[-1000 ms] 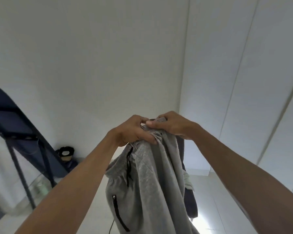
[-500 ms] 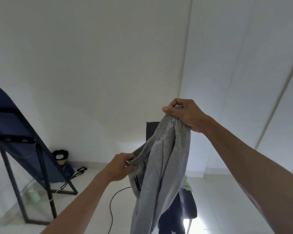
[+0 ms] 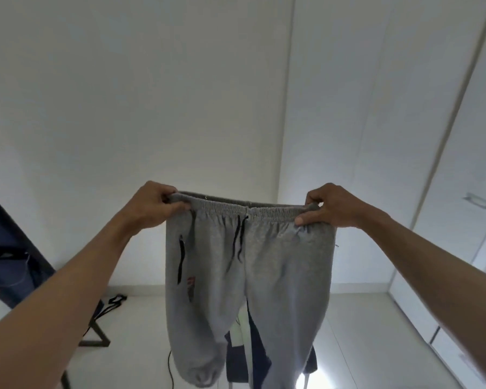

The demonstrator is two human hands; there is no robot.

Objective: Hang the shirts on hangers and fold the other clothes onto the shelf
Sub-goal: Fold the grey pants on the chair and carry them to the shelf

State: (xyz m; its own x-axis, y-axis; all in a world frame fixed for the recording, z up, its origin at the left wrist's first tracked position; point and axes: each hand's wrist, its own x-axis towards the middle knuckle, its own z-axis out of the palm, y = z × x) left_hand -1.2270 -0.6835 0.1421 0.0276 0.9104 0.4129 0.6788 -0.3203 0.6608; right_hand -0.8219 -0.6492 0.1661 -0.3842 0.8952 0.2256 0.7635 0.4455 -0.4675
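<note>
Grey sweatpants [image 3: 253, 270] hang spread out in front of me, held up by the elastic waistband. My left hand [image 3: 152, 204] grips the waistband's left end and my right hand [image 3: 330, 206] grips its right end, both with fingers curled round the fabric. A black drawstring dangles from the waist centre, and a black zip pocket shows on the left leg. The two legs hang down freely; the left cuff ends near the bottom of the view. No hanger or shelf is visible.
Behind the pants stands a dark chair with other clothes [image 3: 242, 349] draped on it. A dark blue panel on a black metal frame [image 3: 9, 259] leans at the left. White wardrobe doors [image 3: 432, 164] fill the right. A black cable [image 3: 170, 369] lies on the white floor.
My hands, close together on the bunched pants a second ago, have moved apart. The left hand slid along to the waistband's far end, so the pants now hang open and flat.
</note>
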